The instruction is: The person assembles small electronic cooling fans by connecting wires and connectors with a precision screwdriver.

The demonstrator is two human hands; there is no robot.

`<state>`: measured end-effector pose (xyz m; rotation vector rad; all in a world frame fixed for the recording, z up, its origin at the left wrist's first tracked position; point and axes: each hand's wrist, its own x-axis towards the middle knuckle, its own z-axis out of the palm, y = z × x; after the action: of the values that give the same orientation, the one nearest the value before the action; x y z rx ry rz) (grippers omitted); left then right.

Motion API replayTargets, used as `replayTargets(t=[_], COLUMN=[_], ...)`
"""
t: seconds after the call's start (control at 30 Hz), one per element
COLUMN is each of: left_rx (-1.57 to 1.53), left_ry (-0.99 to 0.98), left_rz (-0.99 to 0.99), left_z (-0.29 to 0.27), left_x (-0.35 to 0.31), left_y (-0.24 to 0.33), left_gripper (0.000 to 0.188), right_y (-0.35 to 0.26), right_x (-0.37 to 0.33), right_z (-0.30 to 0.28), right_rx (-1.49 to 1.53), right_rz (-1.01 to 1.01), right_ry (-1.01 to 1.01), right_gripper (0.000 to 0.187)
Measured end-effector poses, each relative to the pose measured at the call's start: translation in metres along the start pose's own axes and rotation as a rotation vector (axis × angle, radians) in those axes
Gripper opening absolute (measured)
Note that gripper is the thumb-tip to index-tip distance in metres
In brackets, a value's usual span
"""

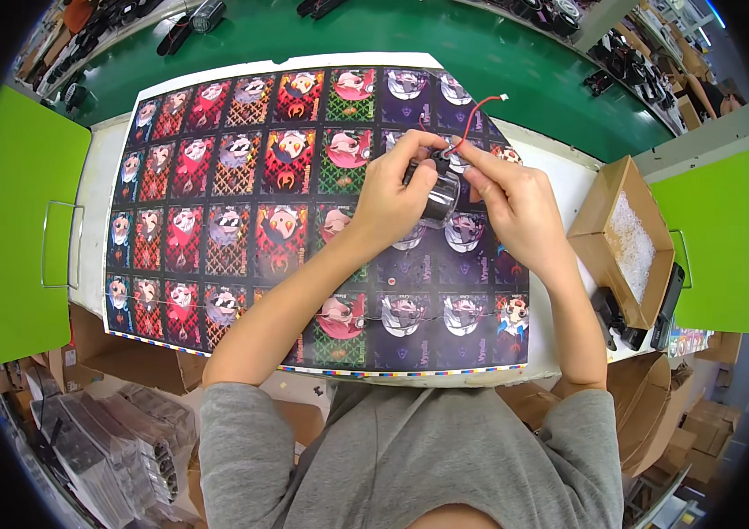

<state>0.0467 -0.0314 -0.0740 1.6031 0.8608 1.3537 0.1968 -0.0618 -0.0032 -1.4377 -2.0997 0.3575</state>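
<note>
— Left hand (389,198) wrapped around small black cylindrical part (435,189), raised just above printed sheet (216,220). Right hand (516,201)?

— Pinching red wire (471,115) at part's top end, fingertips closed on it (wire curling away to white connector). Looks like seating or routing the lead; next calls for steady grip and fine fingertip work.

— Beyond?

— Cardboard box (599,207) of clear bits at right, green belt (480,53) farther off

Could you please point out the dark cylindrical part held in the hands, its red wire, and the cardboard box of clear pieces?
Dark cylindrical part (439,196), head view, on its glossy side below the fingers.
Red wire (478,109), head view, on its arching stretch.
Cardboard box (593,204), head view, on its left wall.
</note>
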Motion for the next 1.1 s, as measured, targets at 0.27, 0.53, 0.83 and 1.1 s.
replayTargets(t=[0.27,0.53,0.83,1.1], left_rx=[-0.018,0.038,-0.050,0.090], left_ry=[0.022,0.025,0.049,0.071], left_rz=[-0.014,-0.001,-0.009,0.016], left_z=[0.002,0.005,0.005,0.009], left_x=[-0.004,-0.005,-0.005,-0.006], left_y=[0.005,0.015,0.009,0.011], left_gripper=[0.020,0.017,0.013,0.016], right_y=[-0.002,-0.011,-0.014,-0.019], right_x=[0.004,-0.003,-0.005,-0.009], right_z=[0.003,0.002,0.004,0.008], right_rx=[0.015,-0.319,-0.455,-0.325], right_rz=[0.051,-0.169,-0.207,-0.103], right_ry=[-0.041,-0.004,-0.012,0.048], right_gripper=[0.020,0.033,0.037,0.031])
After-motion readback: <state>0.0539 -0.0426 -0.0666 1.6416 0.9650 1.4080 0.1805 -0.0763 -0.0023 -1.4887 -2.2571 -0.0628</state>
